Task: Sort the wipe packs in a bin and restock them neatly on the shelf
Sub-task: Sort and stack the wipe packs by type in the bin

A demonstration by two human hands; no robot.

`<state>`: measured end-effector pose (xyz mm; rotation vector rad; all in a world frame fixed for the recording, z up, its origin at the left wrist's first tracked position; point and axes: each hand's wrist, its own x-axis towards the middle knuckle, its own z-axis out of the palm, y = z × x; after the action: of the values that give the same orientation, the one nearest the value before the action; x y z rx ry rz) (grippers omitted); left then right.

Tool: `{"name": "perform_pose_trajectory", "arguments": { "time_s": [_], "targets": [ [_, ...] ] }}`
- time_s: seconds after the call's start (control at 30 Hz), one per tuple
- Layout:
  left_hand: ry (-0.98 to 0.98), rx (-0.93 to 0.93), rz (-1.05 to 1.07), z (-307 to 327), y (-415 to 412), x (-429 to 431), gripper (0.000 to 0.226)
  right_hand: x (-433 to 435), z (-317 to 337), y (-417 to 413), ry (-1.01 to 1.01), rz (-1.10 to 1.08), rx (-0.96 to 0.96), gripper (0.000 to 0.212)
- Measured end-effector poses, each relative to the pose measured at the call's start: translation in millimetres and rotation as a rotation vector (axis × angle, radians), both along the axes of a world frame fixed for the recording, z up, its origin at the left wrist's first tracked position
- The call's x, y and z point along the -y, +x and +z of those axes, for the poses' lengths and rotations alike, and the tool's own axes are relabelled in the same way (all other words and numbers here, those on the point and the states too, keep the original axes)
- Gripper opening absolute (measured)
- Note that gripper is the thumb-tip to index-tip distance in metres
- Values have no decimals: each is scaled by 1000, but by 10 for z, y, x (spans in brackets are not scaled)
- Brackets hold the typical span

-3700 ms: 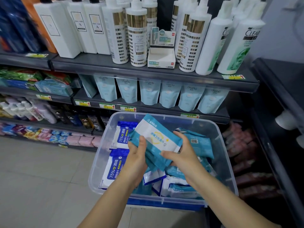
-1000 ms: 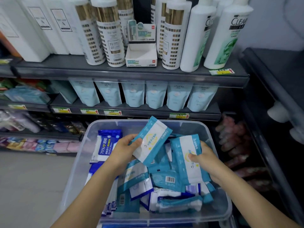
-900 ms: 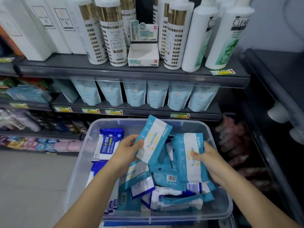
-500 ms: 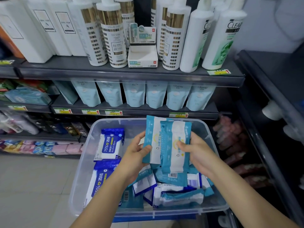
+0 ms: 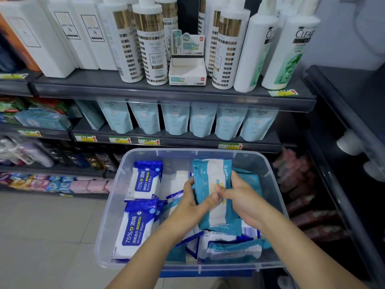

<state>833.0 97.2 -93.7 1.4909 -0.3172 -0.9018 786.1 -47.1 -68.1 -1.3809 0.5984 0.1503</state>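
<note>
Left hand (image 5: 192,202), right hand (image 5: 242,202) curl round teal packs (image 5: 211,176), pinching edges, likely squaring stack above bin (image 5: 110,205); blue alcohol packs (image 5: 143,182) grouped left, kinds apart.

The bottles (image 5: 150,49) got cut off at the top edge, price tags (image 5: 120,140) were too blurry to read, and the left hand (image 5: 192,205) plus right hand (image 5: 242,202) hid the print on the teal pack (image 5: 210,174).

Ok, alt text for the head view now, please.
The left hand and right hand grip teal-and-white wipe packs upright above a clear plastic bin. Blue-and-white alcohol wipe packs lie along its left side. Behind stand dark shelves of white pump bottles and pale blue pouches.
</note>
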Motion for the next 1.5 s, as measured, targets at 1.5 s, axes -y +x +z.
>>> {"name": "perform_pose_trajectory", "arguments": {
  "time_s": [1.5],
  "targets": [
    [904,435,-54,-468,925,460,44,1050,-272,91,-113,-169,4,57]
  ]
}}
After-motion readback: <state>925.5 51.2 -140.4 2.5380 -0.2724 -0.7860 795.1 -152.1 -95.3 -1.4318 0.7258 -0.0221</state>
